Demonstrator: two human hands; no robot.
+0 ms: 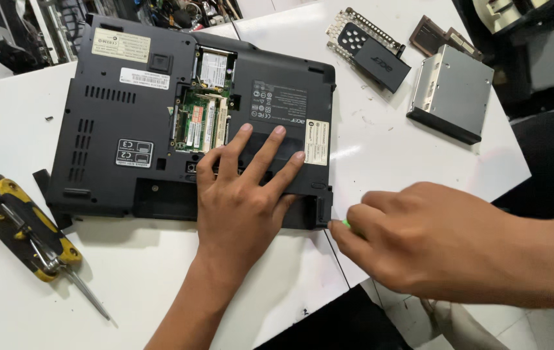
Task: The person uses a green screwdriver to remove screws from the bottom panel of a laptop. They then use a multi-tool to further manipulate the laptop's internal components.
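Head view: laptop lay upside down on the white table, memory cover already off, circuit boards exposed. Left hand was spread flat, pressing the base near its front edge. Right hand pinched a small green tool at the front right corner. Removed drive and bracket sat well apart; yellow multi-tool lay left. Base shell not yet off, so disassembly looked partway.
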